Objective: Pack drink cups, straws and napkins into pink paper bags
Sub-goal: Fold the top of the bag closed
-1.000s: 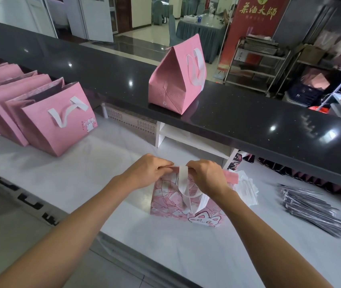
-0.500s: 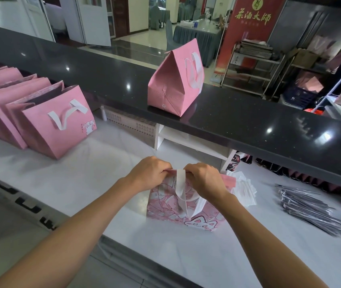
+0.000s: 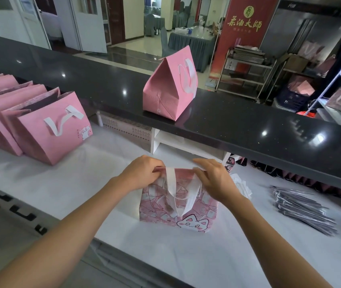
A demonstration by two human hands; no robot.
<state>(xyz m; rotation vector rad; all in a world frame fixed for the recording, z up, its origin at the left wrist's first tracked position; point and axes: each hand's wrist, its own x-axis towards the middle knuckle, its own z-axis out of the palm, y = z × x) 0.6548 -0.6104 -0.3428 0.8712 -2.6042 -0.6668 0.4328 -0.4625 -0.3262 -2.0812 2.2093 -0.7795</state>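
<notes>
A pink cat-print paper bag (image 3: 194,213) with white ribbon handles stands on the white counter (image 3: 82,183) in front of me. My left hand (image 3: 142,173) pinches the left part of its top edge. My right hand (image 3: 213,179) pinches the right part of the same edge, fingers curled over it. The bag's mouth is pressed together, so its contents are hidden. White napkins (image 3: 240,183) lie just behind my right hand. A pile of wrapped straws (image 3: 302,208) lies at the right.
A closed pink bag (image 3: 169,90) stands on the raised black bar top (image 3: 248,125). Several open pink bags (image 3: 47,129) lean in a row at the left. A white shelf unit (image 3: 178,142) sits under the bar top.
Both hands keep hold of the bag's top edge. My right hand's fingers have spread a little along the edge; the bag stays in place.
</notes>
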